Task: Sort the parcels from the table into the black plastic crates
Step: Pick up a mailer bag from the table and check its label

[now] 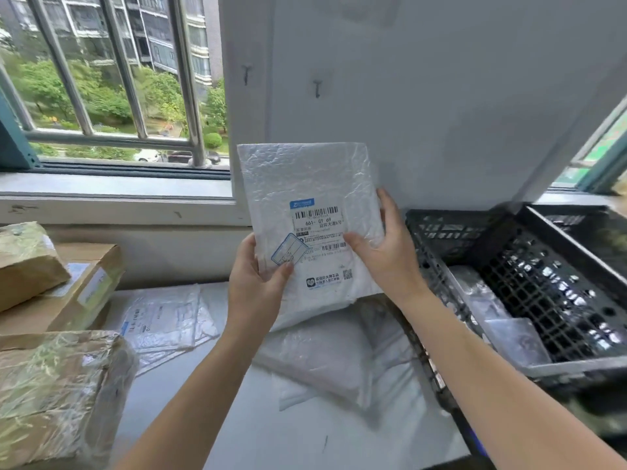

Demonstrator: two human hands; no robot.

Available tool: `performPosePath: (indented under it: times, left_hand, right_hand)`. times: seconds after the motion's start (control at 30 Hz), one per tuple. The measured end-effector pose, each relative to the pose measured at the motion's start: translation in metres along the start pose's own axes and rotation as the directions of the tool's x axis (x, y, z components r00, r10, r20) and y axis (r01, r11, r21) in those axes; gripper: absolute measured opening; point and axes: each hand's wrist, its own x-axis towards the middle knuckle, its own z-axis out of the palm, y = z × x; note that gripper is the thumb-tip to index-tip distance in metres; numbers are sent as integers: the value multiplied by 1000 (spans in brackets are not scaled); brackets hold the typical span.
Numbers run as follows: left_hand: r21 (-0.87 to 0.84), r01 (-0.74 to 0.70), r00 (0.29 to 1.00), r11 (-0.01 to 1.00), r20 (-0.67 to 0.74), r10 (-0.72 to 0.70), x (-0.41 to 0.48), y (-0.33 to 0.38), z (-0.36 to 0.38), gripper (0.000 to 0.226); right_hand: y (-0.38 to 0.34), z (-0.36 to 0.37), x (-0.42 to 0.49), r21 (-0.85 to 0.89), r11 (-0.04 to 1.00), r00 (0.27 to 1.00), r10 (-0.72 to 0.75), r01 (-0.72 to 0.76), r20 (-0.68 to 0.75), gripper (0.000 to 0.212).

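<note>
Two grips on the mailer [305, 184]: left grip [258, 276] pinches its left edge, right grip [383, 245] clasps the right, holding it upright over the surface [237, 418], label [319, 228] readable. I'd check that label first, then swing right and lay it flat in the crate [529, 286].

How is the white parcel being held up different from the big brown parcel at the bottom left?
The white parcel is thin and flat; the brown parcel is thick and boxy. The white parcel is held upright in the left hand and right hand; the brown parcel lies down with no hand on it. Both look shiny and crinkly.
</note>
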Motion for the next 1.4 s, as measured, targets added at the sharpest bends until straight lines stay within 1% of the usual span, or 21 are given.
performPosePath:
  times: [0.07,0.17,0.27,0.4,0.5,0.67,0.73,0.8,0.87,0.9,0.97,1.03,1.17,1.27,1.33,1.4]
  left_hand:
    - [1,-6,999,1000,34,6,-6,4,25,49]
    - [-1,-11,997,1000,79,11,-14,11,58,48]
    - [14,-37,991,999,127,35,-29,21,104,47]
    - [77,-109,980,991,174,94,-54,29,178,47]
    - [136,-161,969,978,209,130,-78,32,242,48]
    - [189,-191,949,963,286,132,-108,36,337,61]
    - [223,-195,944,955,305,122,-115,35,365,71]
    - [297,-209,932,932,348,98,-116,33,388,83]
    - [397,-224,920,890,386,59,-111,26,407,87]
    - [468,-231,914,853,404,26,-108,21,415,88]
    - [626,-232,898,744,432,-83,-102,10,428,93]
    - [724,-229,877,651,444,-186,-95,-4,439,98]
    - [831,-204,841,518,419,-341,-72,-33,457,113]
    - [885,-210,819,415,392,-420,-48,-57,469,117]
    - [904,-214,798,369,380,-468,-31,-74,475,118]
    - [915,-203,767,350,371,-524,-16,-92,480,119]
  right_hand:
    - [9,-27,-5,-52,999,997,-22,18,-77,85]
    - [21,-60,-10,-94,995,989,-34,20,-141,84]
    - [39,-106,-17,-77,997,981,-25,10,-195,84]
    - [70,-179,-31,-59,998,967,-26,12,-252,82]
    - [99,-243,-42,-67,997,968,11,-29,-251,83]
    - [142,-338,-56,-145,987,962,30,-72,-273,84]
    - [157,-363,-56,-188,978,966,41,-91,-254,83]
    - [169,-380,-51,-245,963,974,55,-110,-222,82]
    - [181,-391,-43,-282,949,980,94,-142,-177,84]
    - [187,-394,-39,-305,940,982,113,-156,-154,85]
    - [200,-396,-30,-361,916,984,144,-174,-109,85]
    - [215,-396,-20,-416,889,981,182,-193,-67,85]
    - [246,-384,5,-556,803,966,260,-214,4,88]
    - [271,-369,27,-639,734,938,341,-229,55,85]
    - [287,-359,40,-675,695,909,407,-249,84,82]
    - [303,-349,51,-727,646,884,453,-232,120,77]
